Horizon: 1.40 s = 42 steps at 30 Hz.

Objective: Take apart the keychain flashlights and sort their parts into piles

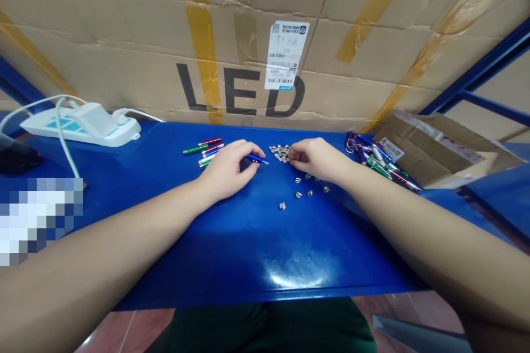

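My left hand [232,168] is closed around a slim blue metal tube [257,159], whose silvery end points right. Behind and beside that hand lie several similar tubes in red, green and blue, among them a green tube [195,150]. My right hand [317,159] has thumb and fingers pinched together at the right edge of a pile of button cells [280,151]. What sits between those fingertips is hidden. Below it, several small silvery end caps [298,194] are scattered, with one cap [282,206] closer to me.
An open cardboard box [447,149] lies on the right, with several coloured metal tubes [383,162] spilling out on the blue table [199,253]. On the left is a white power strip [83,124] with cables. A large carton [144,27] stands behind.
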### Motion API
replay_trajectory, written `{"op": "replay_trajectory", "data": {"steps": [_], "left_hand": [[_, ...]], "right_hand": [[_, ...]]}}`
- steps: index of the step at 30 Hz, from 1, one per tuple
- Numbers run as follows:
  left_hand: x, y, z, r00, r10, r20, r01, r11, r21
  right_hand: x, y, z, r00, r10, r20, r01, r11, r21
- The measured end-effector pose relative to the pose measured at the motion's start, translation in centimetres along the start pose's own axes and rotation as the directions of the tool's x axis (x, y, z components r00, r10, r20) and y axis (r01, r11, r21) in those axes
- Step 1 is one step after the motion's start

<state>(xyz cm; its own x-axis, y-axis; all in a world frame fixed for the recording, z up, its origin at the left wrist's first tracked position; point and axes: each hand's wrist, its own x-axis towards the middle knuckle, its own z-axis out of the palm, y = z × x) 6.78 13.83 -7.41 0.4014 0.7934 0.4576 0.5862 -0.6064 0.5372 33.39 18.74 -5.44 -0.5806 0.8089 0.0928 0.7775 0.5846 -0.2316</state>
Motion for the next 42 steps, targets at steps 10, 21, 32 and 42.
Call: {"op": "replay_trajectory", "data": {"steps": [10,21,32,42], "left_hand": [[0.0,0.0,0.2,0.999,-0.032,0.025,0.034,0.998,-0.048],[-0.4,1.9,0.1,0.988,0.085,-0.131,-0.112,0.971,-0.212],[-0.6,2.9,-0.5,0.950,0.269,-0.156,-0.286,0.954,-0.092],[-0.3,2.7,-0.2,0.959,0.257,-0.117,-0.269,0.957,-0.107]], "right_hand": [[-2.1,-1.8,-2.0,0.990,0.080,-0.113,-0.068,0.992,0.106],[-0.2,-7.9,-0.8,0.793,0.188,0.580,-0.529,-0.259,0.808],[-0.5,-8.8,0.9,0.816,0.001,0.577,-0.521,-0.430,0.737],[-0.7,-9.3,1.5,0.830,-0.011,0.558,-0.505,-0.441,0.742]]}}
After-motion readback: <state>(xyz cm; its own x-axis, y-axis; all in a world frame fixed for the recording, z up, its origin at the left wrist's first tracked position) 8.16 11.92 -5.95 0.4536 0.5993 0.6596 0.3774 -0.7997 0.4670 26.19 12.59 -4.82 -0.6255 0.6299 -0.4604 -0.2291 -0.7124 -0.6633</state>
